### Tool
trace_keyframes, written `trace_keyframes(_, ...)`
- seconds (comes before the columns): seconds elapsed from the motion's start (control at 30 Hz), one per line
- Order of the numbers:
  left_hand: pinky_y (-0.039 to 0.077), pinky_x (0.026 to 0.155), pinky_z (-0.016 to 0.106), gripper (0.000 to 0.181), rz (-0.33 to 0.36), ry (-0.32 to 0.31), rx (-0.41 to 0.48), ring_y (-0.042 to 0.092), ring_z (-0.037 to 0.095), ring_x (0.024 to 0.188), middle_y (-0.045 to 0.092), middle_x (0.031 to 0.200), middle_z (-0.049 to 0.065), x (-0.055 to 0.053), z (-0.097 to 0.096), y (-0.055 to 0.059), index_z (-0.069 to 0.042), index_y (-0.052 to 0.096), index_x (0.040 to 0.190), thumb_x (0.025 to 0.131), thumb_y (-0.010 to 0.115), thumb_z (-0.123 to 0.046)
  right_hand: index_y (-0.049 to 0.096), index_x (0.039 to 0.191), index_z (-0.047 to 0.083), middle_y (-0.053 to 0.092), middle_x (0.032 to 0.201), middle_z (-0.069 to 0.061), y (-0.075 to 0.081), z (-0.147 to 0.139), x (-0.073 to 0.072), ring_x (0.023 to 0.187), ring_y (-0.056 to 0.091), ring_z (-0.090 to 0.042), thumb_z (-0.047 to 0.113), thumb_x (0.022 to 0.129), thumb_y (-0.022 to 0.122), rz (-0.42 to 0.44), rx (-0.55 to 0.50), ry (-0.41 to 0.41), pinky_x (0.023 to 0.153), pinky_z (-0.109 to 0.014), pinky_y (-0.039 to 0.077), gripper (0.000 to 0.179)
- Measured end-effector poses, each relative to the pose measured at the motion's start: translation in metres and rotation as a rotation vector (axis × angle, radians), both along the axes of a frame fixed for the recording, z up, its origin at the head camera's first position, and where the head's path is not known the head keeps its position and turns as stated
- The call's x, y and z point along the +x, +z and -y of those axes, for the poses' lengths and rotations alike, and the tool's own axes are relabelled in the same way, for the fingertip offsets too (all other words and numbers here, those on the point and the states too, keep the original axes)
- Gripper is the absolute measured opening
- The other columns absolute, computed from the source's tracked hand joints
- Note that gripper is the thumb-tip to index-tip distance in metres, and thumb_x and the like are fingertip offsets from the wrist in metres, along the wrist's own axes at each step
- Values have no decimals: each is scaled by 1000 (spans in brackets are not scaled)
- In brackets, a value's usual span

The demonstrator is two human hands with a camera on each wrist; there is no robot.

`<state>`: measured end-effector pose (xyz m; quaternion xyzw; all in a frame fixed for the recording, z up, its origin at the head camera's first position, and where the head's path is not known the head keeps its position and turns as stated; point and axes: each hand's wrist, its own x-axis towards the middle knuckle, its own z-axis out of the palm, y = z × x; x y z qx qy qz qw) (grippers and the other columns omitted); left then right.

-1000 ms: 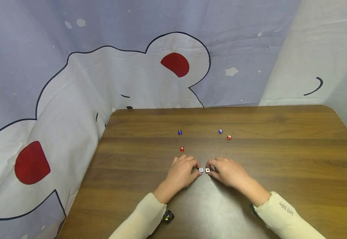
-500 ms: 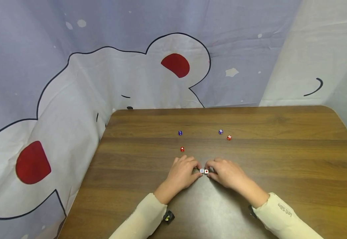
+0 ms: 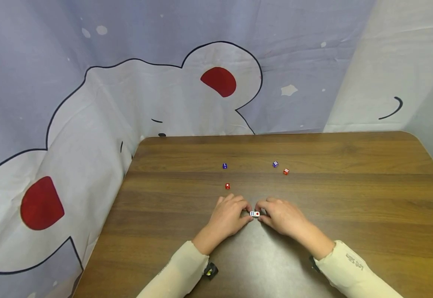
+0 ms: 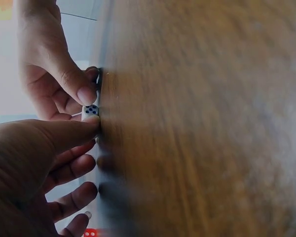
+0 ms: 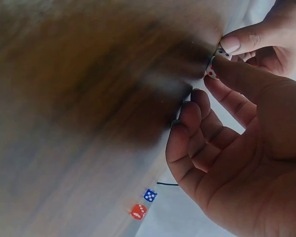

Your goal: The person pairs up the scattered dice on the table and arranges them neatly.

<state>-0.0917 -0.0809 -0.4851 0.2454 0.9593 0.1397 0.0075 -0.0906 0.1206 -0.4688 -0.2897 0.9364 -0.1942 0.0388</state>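
Two white dice meet side by side on the wooden table [image 3: 171,207], between the hands. The left white die [image 3: 252,214] shows six dark pips on top; my left hand [image 3: 228,216] pinches it between thumb and forefinger. The right white die [image 3: 257,214], with one large red pip on top, is pinched by the thumb and forefinger of my right hand [image 3: 281,215]. In the right wrist view, the right thumb partly covers its die [image 5: 211,71]. The other fingers of both hands bend down near the tabletop.
Beyond the left hand lie a red die [image 3: 227,186] and a blue die [image 3: 224,166]. Farther right, another blue die [image 3: 275,164] and another red die [image 3: 286,171] lie close together. A patterned curtain [image 3: 291,62] hangs behind the table's far edge.
The right hand has slid its white die left until the gap to the other white die closed. The left hand has barely moved. The red and blue dice stay where they were.
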Motion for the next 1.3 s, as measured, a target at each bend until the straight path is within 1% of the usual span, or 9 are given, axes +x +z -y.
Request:
trace_keyframes(0.13,37,76,30,17,1,-3,0,54,8,87,64,93,-17,0,0,-1,-28,72,93,85,81,-41,66,92,20,58,80,6,-1,0,0,69,55,-13,22,88,78,-4,-5,4,58,-34,45,13)
trace_keyframes(0.4,37,78,32,19,13,-12,3,55,8,89,65,95,-16,0,-1,2,-28,73,96,85,80,-42,67,94,21,58,80,6,0,-2,1,69,53,-12,22,88,78,-5,-8,-1,57,-33,44,13)
trace_keyframes(0.57,38,81,32,23,46,-29,-7,56,9,94,65,99,-15,-1,3,3,-27,74,102,86,79,-44,66,93,22,56,78,8,-1,-3,1,67,48,-9,21,88,78,2,-13,-5,56,-31,41,13)
trace_keyframes(0.67,39,82,33,26,69,-30,-12,58,9,96,66,101,-14,-4,9,3,-26,74,104,86,80,-43,66,94,22,57,79,8,-1,-3,1,68,50,-10,21,88,79,-7,-15,-1,57,-31,42,14)
trace_keyframes(0.77,39,83,33,26,83,-13,-10,59,10,98,66,103,-13,-6,18,4,-25,73,105,86,80,-42,66,94,22,59,81,8,-1,-2,1,69,51,-10,21,87,79,-13,-18,4,58,-32,43,15)
trace_keyframes(0.93,40,84,35,26,88,26,11,57,11,97,65,100,-12,-11,34,4,-25,73,105,86,80,-41,66,95,22,60,82,8,0,0,1,70,53,-11,21,87,79,-12,-17,9,58,-34,44,15)
trace_keyframes(1.13,38,81,34,28,102,88,66,55,11,90,61,92,-10,-18,50,2,-24,72,104,86,80,-43,66,95,22,59,81,8,0,0,0,72,54,-13,20,87,79,-12,-18,15,60,-35,44,14)
trace_keyframes(1.3,36,79,33,28,116,128,91,53,11,89,58,91,-10,-25,61,0,-23,72,105,86,80,-42,66,94,22,58,80,9,-1,0,-1,72,54,-13,20,87,78,-8,-21,15,60,-34,44,14)
